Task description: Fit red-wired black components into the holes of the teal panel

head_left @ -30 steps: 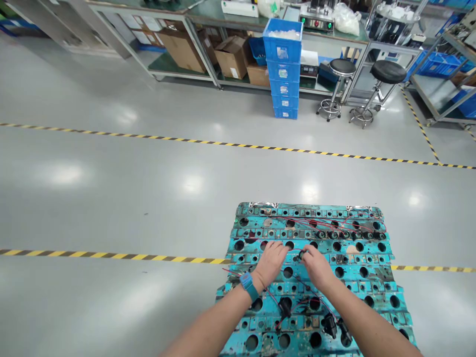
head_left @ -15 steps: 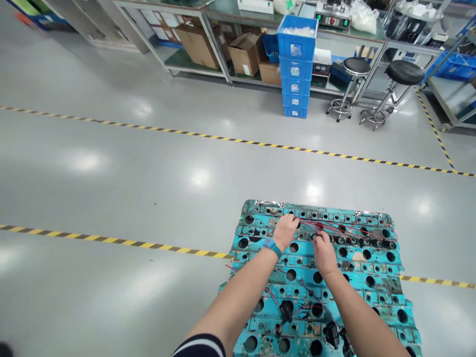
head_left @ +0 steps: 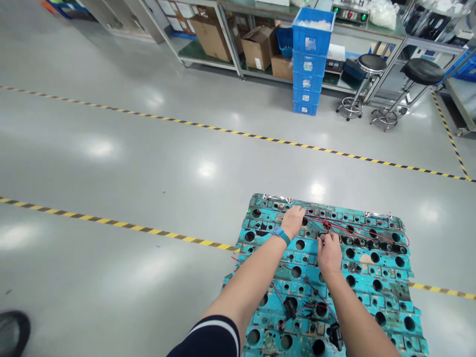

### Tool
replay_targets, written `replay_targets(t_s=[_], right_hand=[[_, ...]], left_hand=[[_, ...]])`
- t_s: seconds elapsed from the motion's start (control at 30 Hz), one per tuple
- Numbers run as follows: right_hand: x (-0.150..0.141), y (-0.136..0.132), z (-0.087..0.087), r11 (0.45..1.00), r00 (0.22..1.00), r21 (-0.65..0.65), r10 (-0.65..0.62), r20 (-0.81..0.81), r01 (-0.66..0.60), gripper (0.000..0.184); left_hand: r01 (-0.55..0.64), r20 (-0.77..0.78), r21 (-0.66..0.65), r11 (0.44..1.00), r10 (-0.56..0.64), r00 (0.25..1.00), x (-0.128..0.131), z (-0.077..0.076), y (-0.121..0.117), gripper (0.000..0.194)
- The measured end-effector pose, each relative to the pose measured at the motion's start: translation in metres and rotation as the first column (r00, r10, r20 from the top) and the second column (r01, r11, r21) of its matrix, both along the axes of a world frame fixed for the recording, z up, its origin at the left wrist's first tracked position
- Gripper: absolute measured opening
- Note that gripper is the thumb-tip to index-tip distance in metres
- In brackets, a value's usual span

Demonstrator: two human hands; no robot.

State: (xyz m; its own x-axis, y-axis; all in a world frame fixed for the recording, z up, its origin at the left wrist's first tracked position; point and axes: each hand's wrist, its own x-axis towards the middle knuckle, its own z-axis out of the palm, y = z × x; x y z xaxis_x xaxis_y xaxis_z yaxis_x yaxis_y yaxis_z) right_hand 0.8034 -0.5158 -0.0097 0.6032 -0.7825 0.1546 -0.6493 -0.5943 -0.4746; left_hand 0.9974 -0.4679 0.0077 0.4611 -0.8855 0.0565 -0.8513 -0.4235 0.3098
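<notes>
A worn turquoise fixture board [head_left: 386, 277] full of round holes lies in front of me. Thin red wires [head_left: 357, 229] run across its far rows to a line of small black connectors [head_left: 366, 243]. My left hand [head_left: 295, 220], with a blue wristband, reaches to the far part of the board, fingers curled on the wires there. My right hand [head_left: 328, 251] sits just right of it, fingers pinched on a small black connector [head_left: 322, 237] at the wires. More black connectors [head_left: 290, 307] with red leads lie on the near part of the board.
Grey floor with yellow-black tape lines [head_left: 238, 133] spreads around. At the back stand a stack of blue crates [head_left: 308, 64], two black stools [head_left: 372, 63], cardboard boxes [head_left: 258, 47] under workbenches. A dark shoe [head_left: 13, 332] shows at the lower left edge.
Both hands have moved farther up the board, from its middle rows to the wired rows near the far edge. The view has tilted and shifted left.
</notes>
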Motion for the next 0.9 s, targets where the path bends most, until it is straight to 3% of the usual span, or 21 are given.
replay_targets(t_s=[0.17,0.3,0.4,0.57,0.7,0.8,0.87,0.9], right_hand=[[0.005,-0.006,0.006,1.0,0.995,-0.021,-0.005,-0.098,0.003,0.019],[0.004,-0.002,0.009,1.0,0.989,0.025,0.002,-0.148,0.002,0.02],[0.002,0.004,0.009,0.998,0.989,0.055,0.021,-0.145,-0.013,0.021],[0.002,0.0,0.009,0.997,0.981,0.074,0.021,-0.193,-0.006,0.023],[-0.004,-0.003,0.012,0.999,0.995,-0.007,0.039,-0.093,-0.04,0.024],[-0.024,0.017,0.015,0.989,0.989,-0.025,0.145,0.032,-0.144,0.031],[-0.043,0.044,0.016,0.938,0.945,0.116,0.328,0.004,-0.327,0.031],[-0.052,0.059,0.016,0.874,0.895,0.236,0.444,-0.035,-0.425,0.029]], left_hand=[[-0.046,-0.1,-0.05,0.998,0.04,0.994,0.005,0.005,0.01,0.01],[-0.109,-0.202,-0.134,0.985,0.081,0.976,0.0,0.012,0.038,0.008],[-0.192,-0.293,-0.204,0.96,0.128,0.948,-0.009,0.013,0.08,0.01],[-0.346,-0.39,-0.247,0.905,0.234,0.891,-0.036,0.005,0.172,0.015],[-0.427,-0.417,-0.235,0.873,0.307,0.856,-0.069,-0.006,0.229,0.018],[-0.361,-0.359,-0.249,0.899,0.26,0.896,-0.093,-0.01,0.253,0.018],[-0.244,-0.28,-0.231,0.942,0.176,0.944,-0.104,-0.012,0.26,0.023],[-0.178,-0.237,-0.201,0.963,0.128,0.963,-0.107,-0.012,0.262,0.027]])
